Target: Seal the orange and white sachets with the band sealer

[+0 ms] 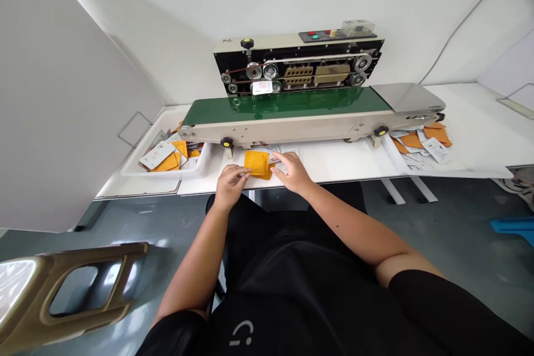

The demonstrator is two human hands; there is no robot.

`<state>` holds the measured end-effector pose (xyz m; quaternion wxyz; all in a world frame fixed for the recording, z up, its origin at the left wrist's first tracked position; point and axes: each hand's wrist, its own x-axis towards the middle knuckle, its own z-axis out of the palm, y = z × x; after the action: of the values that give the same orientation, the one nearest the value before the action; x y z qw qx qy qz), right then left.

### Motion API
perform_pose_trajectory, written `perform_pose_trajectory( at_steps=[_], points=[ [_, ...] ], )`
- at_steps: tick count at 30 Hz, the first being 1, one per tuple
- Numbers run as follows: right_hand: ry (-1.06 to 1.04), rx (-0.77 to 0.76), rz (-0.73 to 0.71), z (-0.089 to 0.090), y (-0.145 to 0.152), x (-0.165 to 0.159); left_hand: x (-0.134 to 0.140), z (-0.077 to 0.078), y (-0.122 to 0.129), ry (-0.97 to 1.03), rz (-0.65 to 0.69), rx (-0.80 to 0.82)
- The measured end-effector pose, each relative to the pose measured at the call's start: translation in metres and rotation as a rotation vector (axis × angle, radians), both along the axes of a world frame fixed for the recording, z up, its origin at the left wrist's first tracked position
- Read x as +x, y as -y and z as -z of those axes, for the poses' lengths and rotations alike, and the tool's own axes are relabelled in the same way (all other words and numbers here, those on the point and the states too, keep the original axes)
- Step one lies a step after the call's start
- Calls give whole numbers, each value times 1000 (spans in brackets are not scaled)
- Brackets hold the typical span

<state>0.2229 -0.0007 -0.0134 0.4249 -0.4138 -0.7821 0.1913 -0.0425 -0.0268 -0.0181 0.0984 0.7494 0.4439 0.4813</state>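
My left hand (230, 182) pinches the left edge of an orange packet (256, 162) between thumb and fingers, near the table's front edge. Part of another orange packet (264, 176) shows beneath it. My right hand (293, 172) is at the right side of these packets, thumb and fingers apart, with nothing visible between them. White printed packets (295, 154) lie just behind my right hand, partly covered by it. Beyond the hands stands a band sealing machine (300, 67) with a green conveyor belt (292, 106). A white packet (262, 88) stands upright at the machine's left rollers.
On the left, a white tray (134, 169) holds orange and white packets. More orange and white packets (437, 149) lie in a white tray at the right, partly under the conveyor's end. A brown plastic stool (137, 278) stands on the floor at lower left.
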Motion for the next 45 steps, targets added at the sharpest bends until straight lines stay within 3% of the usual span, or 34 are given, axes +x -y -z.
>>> perform_pose_trajectory(
  at_steps=[3,6,10,12,15,18,20,23,25,27,29,31,33,34,36,39,41,45],
  points=[
    [7,-38,8,-5,4,-8,-1,-2,-1,-47,93,7],
    [1,-208,-37,-13,8,-10,-1,-4,-2,-91,155,4],
    [-203,-330,-76,-37,-9,25,0,-11,-2,-124,150,-67],
    [-432,-279,54,-61,-31,65,1,-14,-1,-141,130,-108],
    [-736,-114,426,-107,-73,144,3,-15,0,-164,112,-124],
    [-788,-52,767,-149,-110,210,3,-14,-1,-183,105,-124],
    [-778,-136,844,-166,-129,235,2,-13,-2,-210,97,-124],
    [-768,-357,772,-173,-151,243,2,-13,-4,-270,76,-98],
    [-731,-476,688,-171,-161,238,3,-14,-4,-329,81,-81],
    [-625,-472,667,-166,-164,228,7,-15,-3,-418,99,-78],
    [-466,-281,745,-156,-156,214,12,-15,-1,-525,105,-83],
    [-331,27,834,-139,-135,192,17,-13,0,-613,105,-86],
    [-236,256,794,-114,-102,160,20,-11,0,-641,120,-82],
    [-187,299,706,-100,-83,141,20,-10,0,-631,139,-75],
    [-44,273,419,-71,-44,101,18,-8,0,-574,197,-59],
    [157,116,2,-37,4,49,13,-7,0,-411,242,-64],
    [169,39,-120,-26,22,27,10,-6,2,-265,157,-124],
    [16,-101,-169,-23,30,4,8,-2,4,72,-87,-356]
  ],
)
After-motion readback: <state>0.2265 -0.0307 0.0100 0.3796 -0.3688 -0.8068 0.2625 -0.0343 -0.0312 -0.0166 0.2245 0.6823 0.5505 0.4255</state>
